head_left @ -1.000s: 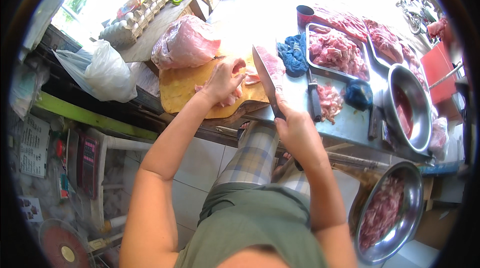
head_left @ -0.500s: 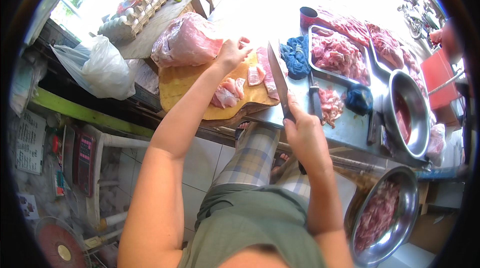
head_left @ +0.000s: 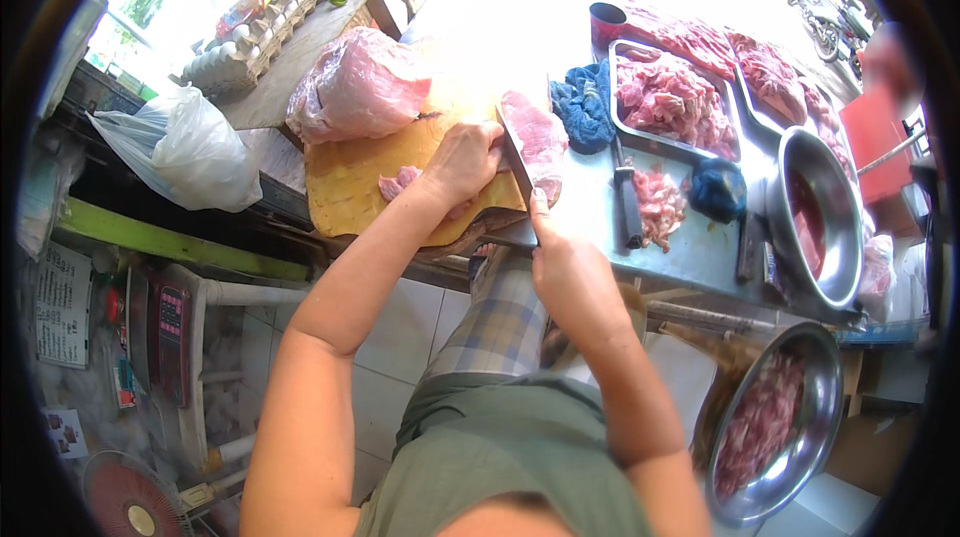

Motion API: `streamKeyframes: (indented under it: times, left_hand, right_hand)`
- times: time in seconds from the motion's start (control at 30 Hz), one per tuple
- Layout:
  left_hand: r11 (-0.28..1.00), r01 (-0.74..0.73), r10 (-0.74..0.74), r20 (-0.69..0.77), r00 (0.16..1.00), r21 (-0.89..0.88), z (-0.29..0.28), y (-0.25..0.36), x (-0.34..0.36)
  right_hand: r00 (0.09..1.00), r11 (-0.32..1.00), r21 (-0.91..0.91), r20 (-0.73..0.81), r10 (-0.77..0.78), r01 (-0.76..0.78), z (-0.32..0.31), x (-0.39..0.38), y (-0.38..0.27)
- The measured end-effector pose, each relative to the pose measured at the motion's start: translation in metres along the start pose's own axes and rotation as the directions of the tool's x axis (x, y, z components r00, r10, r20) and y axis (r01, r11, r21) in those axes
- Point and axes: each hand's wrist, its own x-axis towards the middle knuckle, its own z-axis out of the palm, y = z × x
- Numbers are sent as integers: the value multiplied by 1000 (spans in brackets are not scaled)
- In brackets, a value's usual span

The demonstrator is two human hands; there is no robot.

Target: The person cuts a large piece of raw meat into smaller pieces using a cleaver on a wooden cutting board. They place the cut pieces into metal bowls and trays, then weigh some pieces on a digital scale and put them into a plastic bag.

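My right hand [head_left: 565, 262] grips the handle of a large knife [head_left: 515, 152], whose blade lies along the left edge of a pink meat slab [head_left: 538, 137] on the yellow cutting board [head_left: 355, 187]. Curled against the blade's left side are the fingers of my left hand [head_left: 468, 157]; what they hold is hidden. Small meat pieces [head_left: 398, 180] lie partly behind my left wrist. A big chunk of meat [head_left: 355, 87] sits at the board's back left.
Right of the board are blue cloths [head_left: 582, 107], a second knife [head_left: 628, 202], meat trimmings [head_left: 660, 209], trays of meat [head_left: 675, 107] and steel bowls [head_left: 845, 272]. An egg carton [head_left: 250, 52] and white bag [head_left: 190, 152] sit left. A blurred flesh-toned shape [head_left: 890, 62] shows far right.
My left hand has come down from near the big chunk to beside the blade, fingers curling. The knife has shifted left and lower, onto the slab's edge.
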Motion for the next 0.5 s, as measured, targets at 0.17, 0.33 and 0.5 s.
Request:
streamKeyframes:
  times: [0.17,0.33,0.5]
  left_hand:
    - [999,-50,50,-9,999,4,2,-7,4]
    - [974,216,-225,242,944,62,-37,-14,6]
    - [979,171,-192,228,954,109,-87,-24,-33]
  right_hand:
    - [984,996,-39,-158,-80,75,18,59,-6]
    - [983,993,-4,-136,-121,122,18,70,0]
    - [1000,1000,-11,1,-2,2,4,-6,5]
